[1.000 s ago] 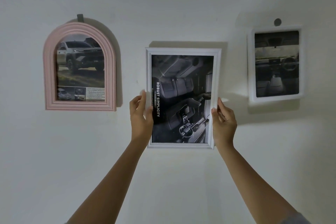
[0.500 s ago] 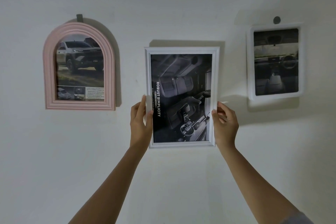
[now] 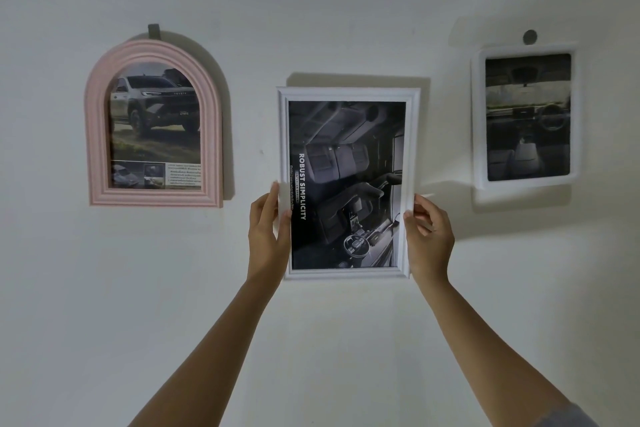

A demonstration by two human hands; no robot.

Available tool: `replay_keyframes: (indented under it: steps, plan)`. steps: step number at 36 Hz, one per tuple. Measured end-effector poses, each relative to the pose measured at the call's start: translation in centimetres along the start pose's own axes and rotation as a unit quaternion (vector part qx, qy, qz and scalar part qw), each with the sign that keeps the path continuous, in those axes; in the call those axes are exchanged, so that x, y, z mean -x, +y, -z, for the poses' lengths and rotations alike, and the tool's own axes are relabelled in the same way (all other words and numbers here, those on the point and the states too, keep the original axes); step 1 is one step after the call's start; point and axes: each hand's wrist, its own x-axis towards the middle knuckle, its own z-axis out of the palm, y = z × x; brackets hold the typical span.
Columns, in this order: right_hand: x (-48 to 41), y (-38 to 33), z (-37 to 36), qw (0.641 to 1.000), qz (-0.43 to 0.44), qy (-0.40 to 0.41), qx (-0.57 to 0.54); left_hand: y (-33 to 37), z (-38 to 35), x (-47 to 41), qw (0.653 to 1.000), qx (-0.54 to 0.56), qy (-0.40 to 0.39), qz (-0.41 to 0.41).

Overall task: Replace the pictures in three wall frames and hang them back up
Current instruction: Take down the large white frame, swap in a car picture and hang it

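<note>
While both hands grip it, the white rectangular frame (image 3: 349,93) sits against the wall (image 3: 346,340).
Left hand (image 3: 268,239) and right hand (image 3: 429,236) pinch its side rails; pink arched frame (image 3: 97,135) hangs left, small white frame (image 3: 477,121) right.

I read "ROBUST SIMPLICITY" in white capitals, running sideways down the left margin of the print in the middle frame (image 3: 348,184); a smaller line beside it is too fine for me to make out. In the pink frame (image 3: 154,125), the truck's grille lettering, its plate and the caption block are illegible to me.
</note>
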Motion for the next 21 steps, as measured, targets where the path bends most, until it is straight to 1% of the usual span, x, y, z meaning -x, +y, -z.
replay_keyframes:
  steps: [7, 13, 16, 18, 21]
  plan:
    - [0.1, 0.0, 0.3, 1.0, 0.005, -0.005, 0.016, 0.6, 0.3, 0.2, 1.0, -0.008, -0.005, 0.003]
    - [0.2, -1.6, 1.6, 0.999, -0.009, -0.021, 0.04, 2.2, 1.0, 0.5, 0.998, -0.058, 0.013, -0.001]
    - [0.5, -2.9, 2.9, 0.997, -0.012, -0.031, 0.071, 3.4, 1.3, 1.6, 0.997, -0.071, 0.015, -0.011]
    - [1.2, -3.5, 4.3, 0.994, -0.014, -0.044, 0.103, 4.1, 1.2, 3.0, 0.997, -0.075, -0.002, -0.021]
    - [3.0, -3.3, 7.3, 0.981, -0.028, -0.078, 0.174, 4.4, 0.3, 5.9, 0.993, -0.093, -0.049, -0.044]
